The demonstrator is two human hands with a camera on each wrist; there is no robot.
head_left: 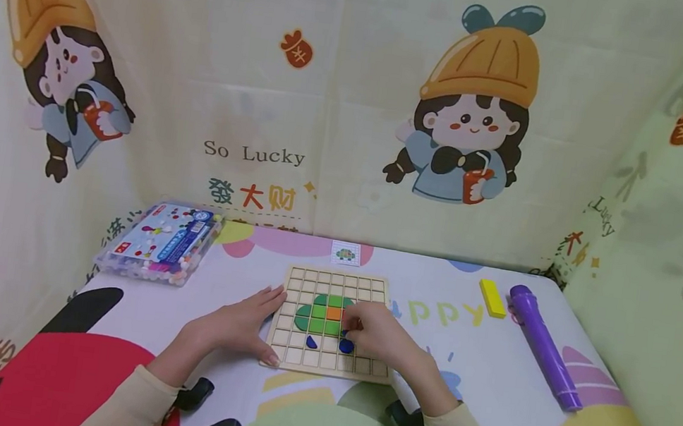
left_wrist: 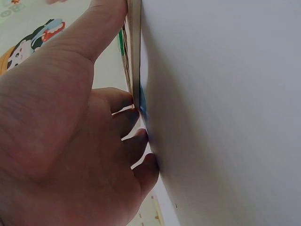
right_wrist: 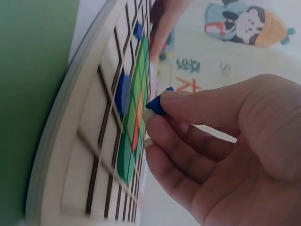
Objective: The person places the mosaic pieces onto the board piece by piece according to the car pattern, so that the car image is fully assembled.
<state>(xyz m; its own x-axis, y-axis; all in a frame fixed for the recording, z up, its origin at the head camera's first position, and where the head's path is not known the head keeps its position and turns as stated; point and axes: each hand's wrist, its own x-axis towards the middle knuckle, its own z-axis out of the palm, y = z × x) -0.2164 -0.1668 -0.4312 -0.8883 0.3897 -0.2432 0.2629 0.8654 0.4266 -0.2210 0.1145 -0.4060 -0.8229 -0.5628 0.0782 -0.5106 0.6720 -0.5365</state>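
Observation:
A wooden grid board (head_left: pixel 292 357) lies flat on the table. Inside its squares is a patch of green tiles (head_left: pixel 316 325), with an orange tile (head_left: pixel 334 314) among them. Two dark blue pieces (head_left: pixel 311 342) sit on the board below the green. My left hand (head_left: pixel 238 321) rests along the left edge of the board, thumb at the near corner, fingers fairly straight. Between thumb and fingertips, my right hand (right_wrist: pixel 211 132) pinches a small blue piece (right_wrist: pixel 156 104) just above the board's right part, next to the orange tile. The held piece is mostly hidden in the head view.
Behind the board lies a small picture card (head_left: pixel 346 253). A clear plastic box (head_left: pixel 159 240) with a printed lid stands at the back left. On the right are a yellow block (head_left: pixel 492 298) and a purple microphone (head_left: pixel 545 348). Printed cloth walls (head_left: pixel 352 129) surround the table.

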